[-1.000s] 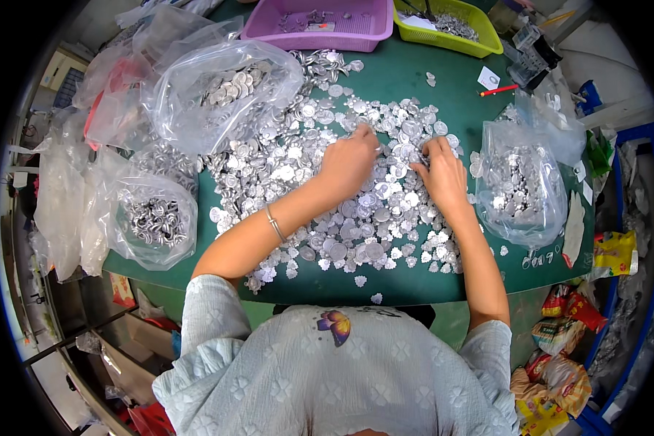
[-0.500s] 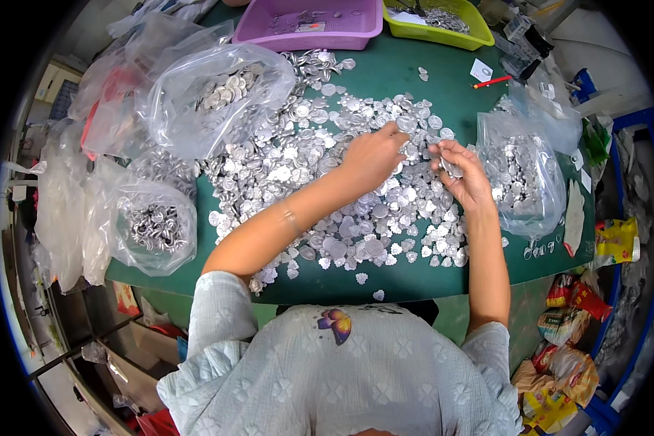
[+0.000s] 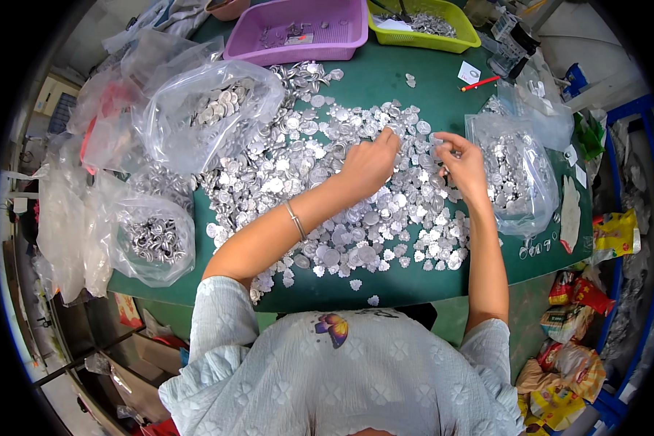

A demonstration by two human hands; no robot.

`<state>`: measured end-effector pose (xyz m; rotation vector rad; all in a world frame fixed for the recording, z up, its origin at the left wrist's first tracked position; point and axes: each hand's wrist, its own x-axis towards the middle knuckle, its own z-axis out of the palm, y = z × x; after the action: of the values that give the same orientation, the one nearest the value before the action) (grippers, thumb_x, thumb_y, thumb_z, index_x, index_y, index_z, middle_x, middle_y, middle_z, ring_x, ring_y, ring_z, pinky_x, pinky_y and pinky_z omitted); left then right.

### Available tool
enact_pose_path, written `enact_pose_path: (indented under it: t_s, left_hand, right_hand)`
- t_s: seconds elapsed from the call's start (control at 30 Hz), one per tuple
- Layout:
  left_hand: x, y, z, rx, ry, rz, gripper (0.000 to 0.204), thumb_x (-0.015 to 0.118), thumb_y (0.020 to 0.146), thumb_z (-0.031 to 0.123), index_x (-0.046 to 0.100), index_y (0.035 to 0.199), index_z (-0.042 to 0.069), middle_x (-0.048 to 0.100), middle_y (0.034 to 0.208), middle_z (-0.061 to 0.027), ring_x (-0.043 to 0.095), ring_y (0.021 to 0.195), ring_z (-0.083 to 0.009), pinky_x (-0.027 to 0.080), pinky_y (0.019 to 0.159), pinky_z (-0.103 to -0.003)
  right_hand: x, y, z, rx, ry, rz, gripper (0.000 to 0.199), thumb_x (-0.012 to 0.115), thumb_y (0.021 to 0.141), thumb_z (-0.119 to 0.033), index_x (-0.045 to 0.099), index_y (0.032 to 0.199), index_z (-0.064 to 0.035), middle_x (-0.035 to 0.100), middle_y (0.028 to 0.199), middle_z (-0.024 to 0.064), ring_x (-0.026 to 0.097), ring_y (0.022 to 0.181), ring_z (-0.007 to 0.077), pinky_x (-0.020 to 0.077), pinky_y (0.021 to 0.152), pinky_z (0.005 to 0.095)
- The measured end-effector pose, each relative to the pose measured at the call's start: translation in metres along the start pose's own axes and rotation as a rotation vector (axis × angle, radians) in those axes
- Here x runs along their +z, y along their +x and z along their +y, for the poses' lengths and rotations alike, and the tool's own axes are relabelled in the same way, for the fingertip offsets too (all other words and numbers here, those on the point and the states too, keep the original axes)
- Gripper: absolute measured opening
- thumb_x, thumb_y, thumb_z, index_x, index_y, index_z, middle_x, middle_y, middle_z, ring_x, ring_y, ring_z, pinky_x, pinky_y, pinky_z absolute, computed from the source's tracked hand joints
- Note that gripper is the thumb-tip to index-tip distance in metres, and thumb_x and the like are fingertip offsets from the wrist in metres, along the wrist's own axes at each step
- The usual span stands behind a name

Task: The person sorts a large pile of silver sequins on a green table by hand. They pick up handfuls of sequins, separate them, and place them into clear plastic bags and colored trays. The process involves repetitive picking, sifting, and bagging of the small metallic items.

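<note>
A wide heap of small silver metal pieces (image 3: 320, 182) covers the green table (image 3: 414, 287). My left hand (image 3: 370, 161) rests palm down on the heap, fingertips on pieces at its far edge. My right hand (image 3: 461, 163) is just to the right, fingers curled and pinching one or two small silver pieces above the heap. A thin bracelet (image 3: 294, 220) circles my left wrist.
Clear plastic bags of silver pieces lie at the right (image 3: 516, 174), back left (image 3: 203, 109) and front left (image 3: 149, 236). A purple tray (image 3: 298, 33) and a yellow-green tray (image 3: 421, 22) stand at the back. A red pen (image 3: 479, 83) lies near a white tag.
Both hands have moved up the heap and to the right. The right hand has lifted off the pile and now pinches small pieces near the right bag.
</note>
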<state>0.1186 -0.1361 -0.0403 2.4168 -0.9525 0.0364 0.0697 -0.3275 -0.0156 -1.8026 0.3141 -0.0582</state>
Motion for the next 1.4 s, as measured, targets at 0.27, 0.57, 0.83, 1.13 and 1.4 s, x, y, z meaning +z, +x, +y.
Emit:
enact_pose_path:
  t_s: [0.27,0.57,0.83,1.13,1.4]
  left_hand:
    - [-0.010,-0.010,0.003,-0.002,-0.113,0.051,0.015,0.067,0.073,0.009,0.060,0.085,0.004,0.055,0.094,-0.0094,0.060,0.066,-0.0302,0.049,0.060,-0.038]
    - [-0.025,-0.023,-0.006,-0.161,-0.429,0.209,0.011,0.068,0.074,0.006,0.067,0.084,0.001,0.064,0.079,-0.0073,0.051,0.058,-0.0164,0.042,0.054,-0.027]
    - [-0.041,-0.029,-0.005,-0.301,-0.824,0.245,0.008,0.062,0.078,0.007,0.063,0.083,0.001,0.057,0.070,-0.0023,0.039,0.053,-0.0073,0.032,0.048,-0.023]
    - [-0.055,-0.019,-0.024,-0.872,-1.769,0.097,0.018,0.051,0.087,0.024,0.052,0.077,0.009,0.050,0.066,-0.0038,0.045,0.058,-0.0128,0.034,0.049,-0.026]
    - [-0.019,0.013,-0.059,-0.332,-0.485,0.113,0.021,0.057,0.083,0.014,0.062,0.099,0.001,0.057,0.070,-0.0079,0.057,0.067,-0.0221,0.046,0.061,-0.033]
  right_hand:
    - [0.020,0.036,0.012,0.017,0.004,-0.114,0.019,0.071,0.077,-0.015,0.066,0.084,0.0012,0.051,0.055,-0.0056,0.039,0.050,0.0018,0.0291,0.044,0.0198]
    - [0.048,0.042,0.006,-0.115,-0.656,0.041,0.031,0.079,0.063,-0.027,0.066,0.079,-0.0031,0.061,0.070,0.0153,0.062,0.078,0.0359,0.0484,0.069,0.0420]
    - [0.047,0.044,0.007,-0.231,-0.347,0.041,0.018,0.072,0.067,-0.014,0.060,0.071,-0.0016,0.062,0.077,0.0149,0.060,0.073,0.0294,0.0477,0.067,0.0355]
    - [0.048,0.043,0.000,-0.169,-0.443,0.138,0.024,0.073,0.071,-0.017,0.064,0.081,0.0020,0.063,0.081,0.0177,0.062,0.077,0.0279,0.0476,0.067,0.0340]
    - [0.058,0.061,0.013,-0.371,-0.473,0.180,0.022,0.076,0.066,-0.012,0.060,0.071,0.0029,0.059,0.074,0.0159,0.059,0.067,0.0295,0.0459,0.063,0.0369]
